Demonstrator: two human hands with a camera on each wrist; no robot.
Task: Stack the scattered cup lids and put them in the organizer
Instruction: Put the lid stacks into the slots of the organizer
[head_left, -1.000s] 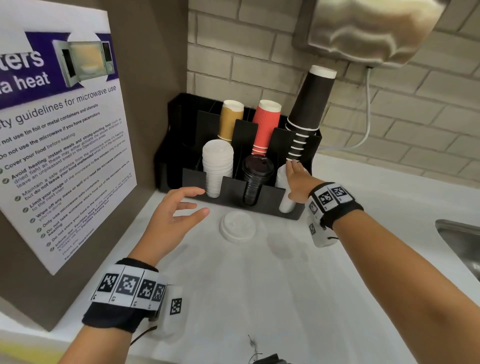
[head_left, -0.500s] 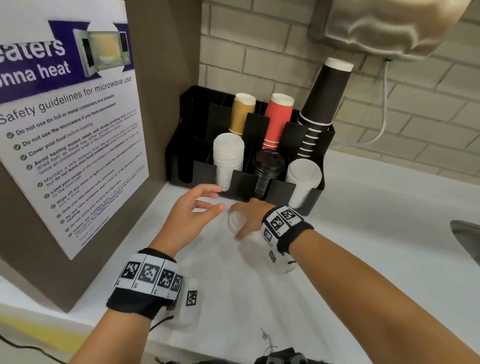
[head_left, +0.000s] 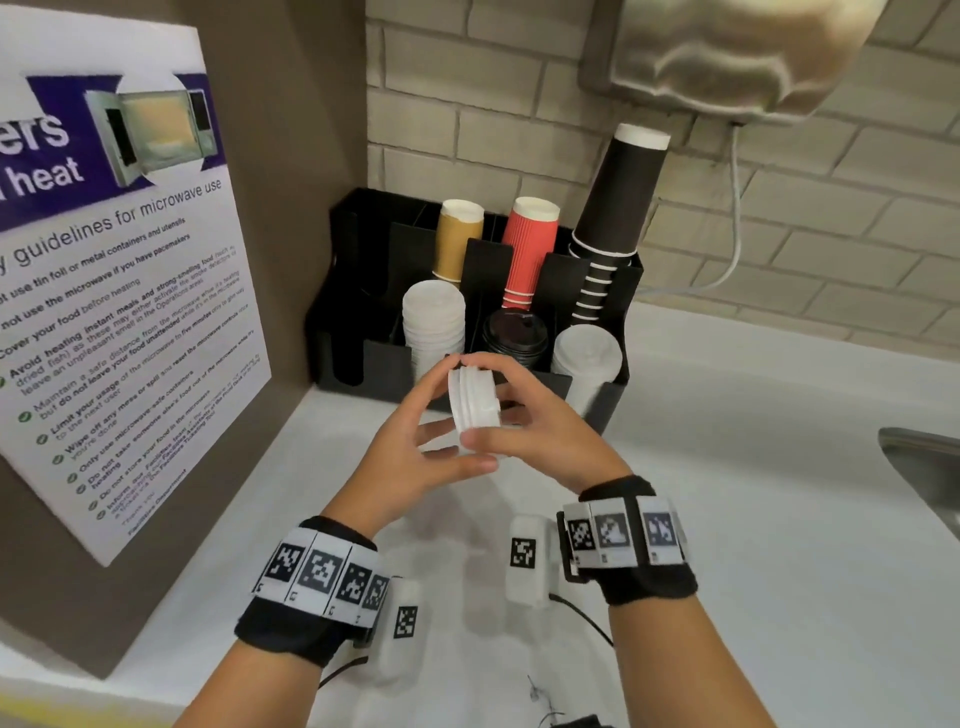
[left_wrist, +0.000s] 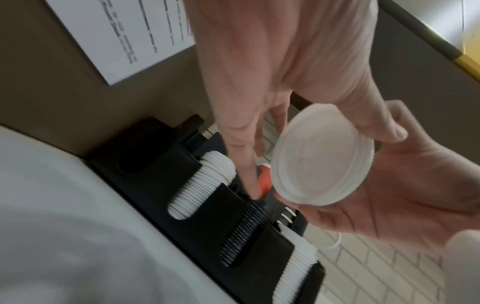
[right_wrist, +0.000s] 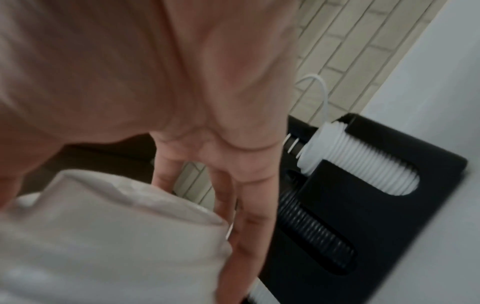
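Observation:
I hold one white cup lid (head_left: 475, 397) on edge above the counter, just in front of the black organizer (head_left: 353, 332). My right hand (head_left: 519, 415) grips it from the right, fingers over the top rim and thumb underneath. My left hand (head_left: 431, 421) pinches it from the left; in the left wrist view its thumb lies on the rim of the lid (left_wrist: 322, 156). The organizer's front slots hold a white lid stack (head_left: 434, 322), a black lid stack (head_left: 514, 335) and another white lid stack (head_left: 587, 358). The right wrist view shows the lid (right_wrist: 116, 226) only as a blur.
Tan (head_left: 460, 239), red (head_left: 530, 249) and black (head_left: 618, 208) cup stacks stand in the organizer's back slots. A brown panel with a microwave poster (head_left: 104, 312) walls off the left. A steel dispenser (head_left: 727, 52) hangs overhead, and a sink edge (head_left: 924, 467) lies at the right of the white counter (head_left: 727, 519).
My right hand left the organizer's right slot, came down on the lid lying on the counter and lifted it. My left hand closed in, and both hands now hold the lid.

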